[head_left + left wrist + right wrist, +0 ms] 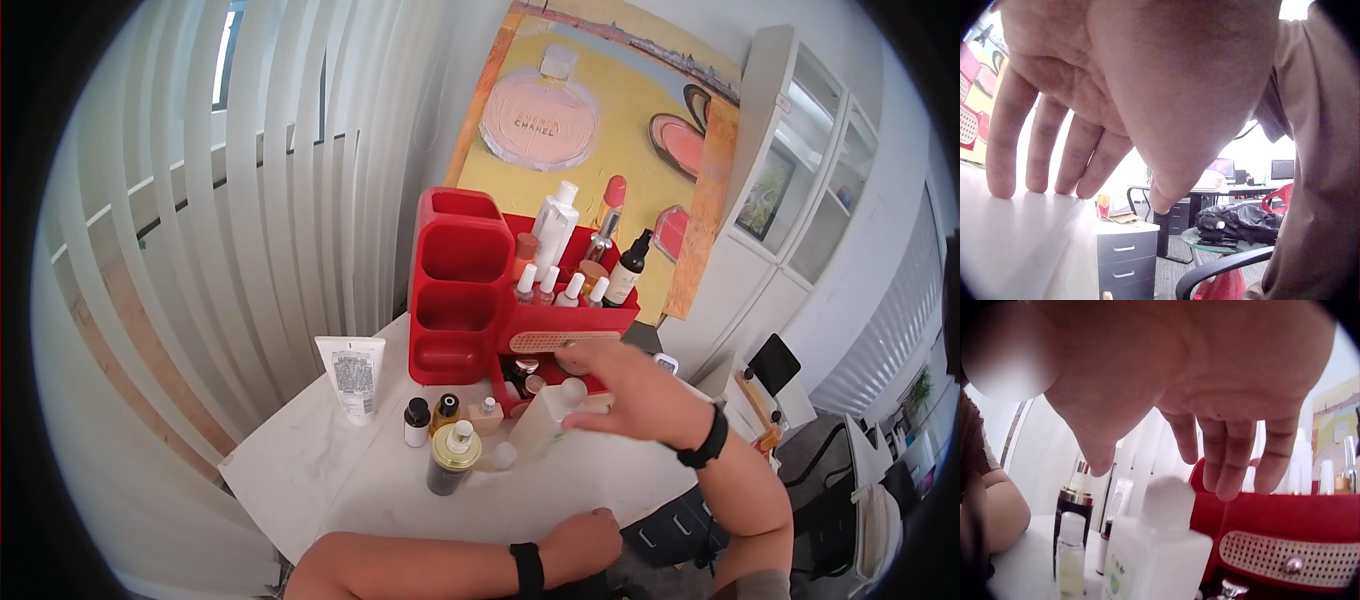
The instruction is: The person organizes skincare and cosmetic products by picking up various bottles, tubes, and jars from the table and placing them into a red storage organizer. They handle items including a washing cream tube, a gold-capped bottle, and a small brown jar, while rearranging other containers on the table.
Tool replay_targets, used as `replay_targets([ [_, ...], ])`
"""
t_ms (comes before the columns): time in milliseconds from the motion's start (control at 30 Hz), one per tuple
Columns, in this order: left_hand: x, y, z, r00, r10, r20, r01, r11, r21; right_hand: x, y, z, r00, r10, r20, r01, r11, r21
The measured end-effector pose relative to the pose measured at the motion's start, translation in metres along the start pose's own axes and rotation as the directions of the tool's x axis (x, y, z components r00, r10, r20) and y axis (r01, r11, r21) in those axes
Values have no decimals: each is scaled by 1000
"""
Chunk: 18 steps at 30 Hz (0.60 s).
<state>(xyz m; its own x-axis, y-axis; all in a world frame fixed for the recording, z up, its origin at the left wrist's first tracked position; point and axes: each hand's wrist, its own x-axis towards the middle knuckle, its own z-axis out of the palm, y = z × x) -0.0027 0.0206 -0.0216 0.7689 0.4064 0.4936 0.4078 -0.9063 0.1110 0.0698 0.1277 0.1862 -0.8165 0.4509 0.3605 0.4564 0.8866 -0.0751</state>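
My right hand hangs over a white square-shouldered bottle, its fingers loosely extended and thumb apart. In the right wrist view the fingers reach above and past the bottle's rounded cap, holding nothing. Behind them stands a red organizer with a mesh-fronted panel. Small jars sit low in it, below that panel. My left hand lies at the table's near edge, fingers extended and fingertips against the white tabletop.
Left of the white bottle stand a gold-collared pump bottle, a small clear bottle, a dark-capped bottle and a white tube. Nail polish bottles and a lipstick fill the organizer's top. Slatted blinds border the table's left.
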Motion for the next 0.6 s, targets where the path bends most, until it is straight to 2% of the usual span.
replay_targets([
  [100,1,1,-2,1000,-22,22,23,998,-54,-14,9,21,998,19,60,-22,999,43],
  [167,1,0,-5,999,-11,47,14,998,-60,-17,11,22,973,118,199,-133,989,63],
  [300,4,-2,-11,999,3,50,3,994,-110,-19,14,21,944,177,279,-212,972,102],
  [367,8,-2,-23,940,0,341,22,998,-61,-20,14,24,935,202,291,-263,947,187],
  [500,3,-3,-15,957,1,291,16,998,-58,-21,17,22,933,196,301,-265,942,207],
  [567,1,-4,-15,995,15,94,-7,997,-83,-26,20,24,945,178,275,-246,940,236],
  [600,3,-4,-17,995,10,98,-3,997,-73,-27,22,25,955,157,252,-224,939,261],
])
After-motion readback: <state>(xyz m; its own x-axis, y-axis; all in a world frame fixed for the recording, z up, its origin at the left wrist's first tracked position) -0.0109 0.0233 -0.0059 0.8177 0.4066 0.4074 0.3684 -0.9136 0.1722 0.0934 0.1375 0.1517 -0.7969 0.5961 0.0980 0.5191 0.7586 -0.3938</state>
